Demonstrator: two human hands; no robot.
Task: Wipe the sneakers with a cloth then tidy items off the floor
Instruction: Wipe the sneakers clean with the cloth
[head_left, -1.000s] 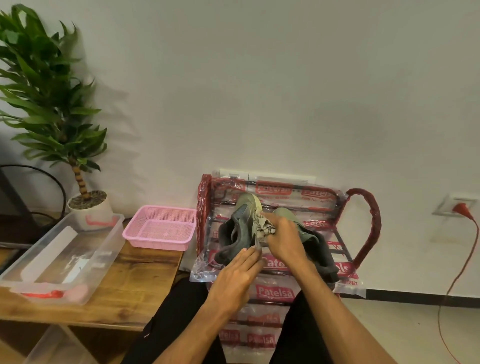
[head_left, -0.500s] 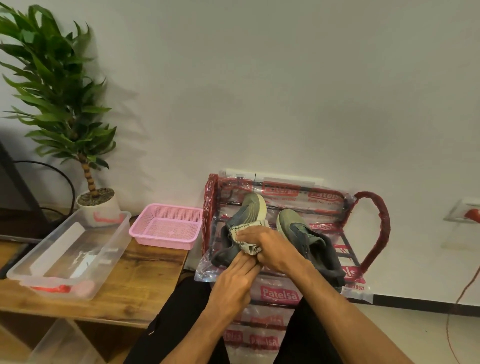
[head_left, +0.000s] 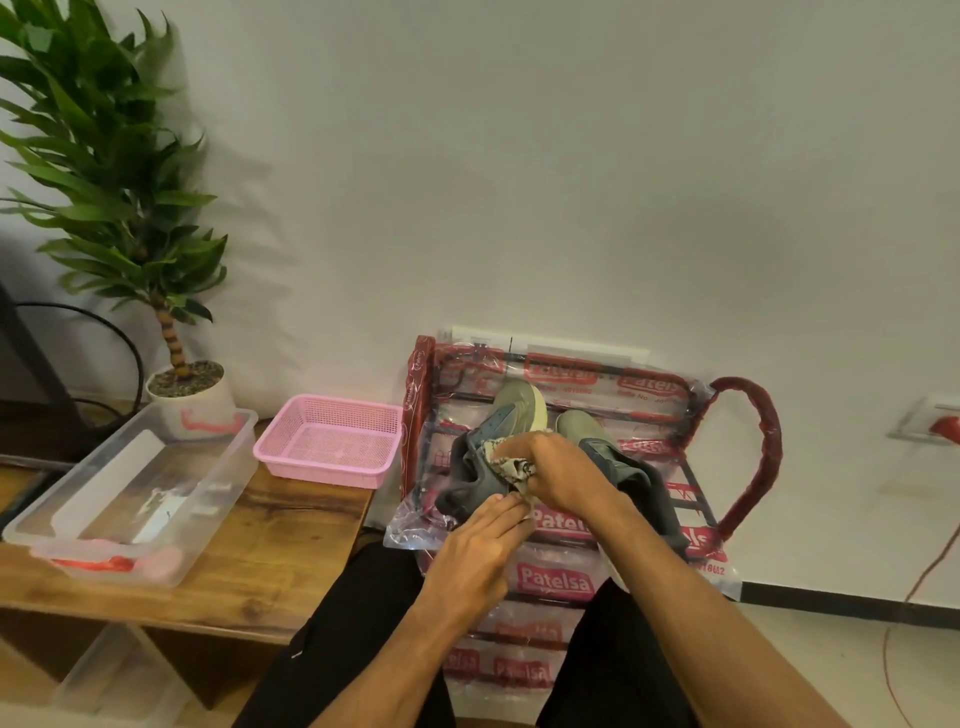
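— Doing which step right now?
— Wiping, by the look of it. Rubbing the cloth (head_left: 511, 467) on the first sneaker (head_left: 501, 428), up on the rack (head_left: 748, 452).
— Holding the cloth how?
— Curling the fingers (head_left: 524, 452) of the right hand (head_left: 563, 478) tight round it, bunching it up, and pressing it down on the top of the sneaker right under them.
— And doing what with the left hand (head_left: 475, 553)?
— Holding its fingers (head_left: 506, 512) nearly straight and gripping nothing. Just touching the back end of the sneaker and the bottom edge of the cloth. Steadying the shoe, most likely.
— Looking where for the second sneaker (head_left: 610, 460)?
— Just beside the right fingers, on the side away from the left ones, partly hiding under the right arm.
— Needing what next?
— Probably sliding the cloth along toward the toe, away from the left fingers. Pressing softly and stopping the shoe from slipping on the rack. Then moving over to the second sneaker. Not tidying the floor yet.
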